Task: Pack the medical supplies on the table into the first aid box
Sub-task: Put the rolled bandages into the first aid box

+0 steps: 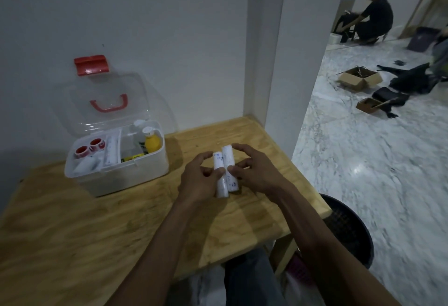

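While the box [116, 160] is sitting open at left, the left hand [198, 179] and right hand [254, 172] are pinching two rolls [225, 172] together over the table [72, 233]; either could be slipping loose.

The support is a light plywood table [72, 220] with visible grain, set into a wall corner, its right edge ending just right of the grip. Two white wrapped rolls [226, 172] lie side by side, touching, in the grip of the left hand [198, 179] and right hand [254, 172]; whether they rest on the surface or are lifted clear cannot be determined. To the left of the grip, near but apart from it, the white first aid box [116, 172] stands directly on the table with its clear lid [106, 101] raised against the wall.
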The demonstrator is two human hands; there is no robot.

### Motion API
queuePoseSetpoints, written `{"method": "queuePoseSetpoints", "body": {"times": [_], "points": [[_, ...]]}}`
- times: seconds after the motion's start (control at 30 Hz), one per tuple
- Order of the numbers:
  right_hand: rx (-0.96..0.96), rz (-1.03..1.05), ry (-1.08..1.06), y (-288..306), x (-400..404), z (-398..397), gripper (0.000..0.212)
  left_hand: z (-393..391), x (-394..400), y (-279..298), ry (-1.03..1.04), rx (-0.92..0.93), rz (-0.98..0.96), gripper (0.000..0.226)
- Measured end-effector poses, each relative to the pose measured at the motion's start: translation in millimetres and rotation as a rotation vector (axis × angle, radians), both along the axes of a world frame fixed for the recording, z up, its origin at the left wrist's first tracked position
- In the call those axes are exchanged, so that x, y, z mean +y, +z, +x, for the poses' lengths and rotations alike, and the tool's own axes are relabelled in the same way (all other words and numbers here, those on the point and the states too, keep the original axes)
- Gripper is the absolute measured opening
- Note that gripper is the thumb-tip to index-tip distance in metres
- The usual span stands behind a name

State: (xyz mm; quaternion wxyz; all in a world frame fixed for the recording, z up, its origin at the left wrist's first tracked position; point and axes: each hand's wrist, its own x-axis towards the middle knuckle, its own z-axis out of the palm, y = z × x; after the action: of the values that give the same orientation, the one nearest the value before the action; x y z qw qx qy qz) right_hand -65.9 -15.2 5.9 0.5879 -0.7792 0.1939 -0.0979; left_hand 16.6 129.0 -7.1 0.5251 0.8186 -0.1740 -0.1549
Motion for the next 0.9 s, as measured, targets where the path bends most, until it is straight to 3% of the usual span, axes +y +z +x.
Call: {"method": "queuePoseSetpoints", "body": {"times": [0.1, 0.4, 0.63, 0.9], "points": [[-0.062, -0.036, 0.077, 12.7, 6.3, 4.4, 0.059, 0.9, 11.9, 9.5, -0.014, -0.073, -0.028, 0.051], [-0.326, -0.128, 0.109, 48.2, 52.5, 32.6, 0.033, 12.4, 63.7, 43.4, 0.078, -0.325, -0.137, 0.036], [-0.489, -0.187, 0.214, 73.0, 91.6, 60.1, 0.030, 27.5, 108.9, 70.2, 0.165, -0.512, -0.146, 0.036], [-0.602, -0.306, 0.143, 99.7, 106.8, 101.8, 0.027, 62.2, 138.2, 95.8, 0.292, -0.656, -0.120, 0.028]]}}
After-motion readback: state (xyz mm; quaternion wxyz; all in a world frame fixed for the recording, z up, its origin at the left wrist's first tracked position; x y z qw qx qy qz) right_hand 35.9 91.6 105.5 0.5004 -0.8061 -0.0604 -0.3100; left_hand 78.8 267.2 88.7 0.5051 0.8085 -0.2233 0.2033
